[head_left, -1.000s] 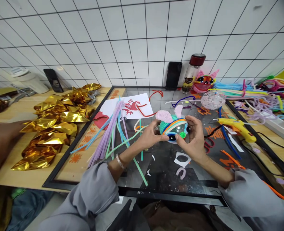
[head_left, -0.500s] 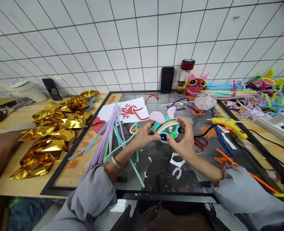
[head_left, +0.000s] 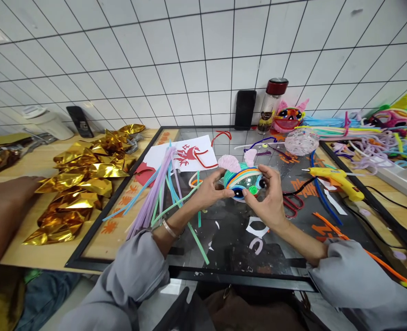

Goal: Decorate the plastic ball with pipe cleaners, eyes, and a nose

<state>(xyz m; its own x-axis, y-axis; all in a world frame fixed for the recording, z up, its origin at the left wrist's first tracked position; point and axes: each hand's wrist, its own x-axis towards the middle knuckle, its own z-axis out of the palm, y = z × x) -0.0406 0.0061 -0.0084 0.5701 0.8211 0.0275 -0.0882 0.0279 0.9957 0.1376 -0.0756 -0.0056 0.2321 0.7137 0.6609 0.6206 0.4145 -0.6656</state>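
Both my hands hold a small round craft head wound in teal, orange and blue pipe cleaners, with two pink ears, blue-black eyes and a green nose. My left hand grips its left side, thumb pressed near one eye. My right hand cups its right side, fingers curled over the top. The head hovers just above a black-framed glass board. A fan of purple, blue and green pipe cleaners lies left of my left wrist.
A yellow glue gun and red scissors lie to the right. Crumpled gold foil covers the wooden table at left, where another person's arm rests. A jar, a phone and finished craft heads stand by the tiled wall.
My hands keep the same grip on the craft head, with only small finger shifts. The camera view has drifted slightly; the other person's arm has edged further in from the left.
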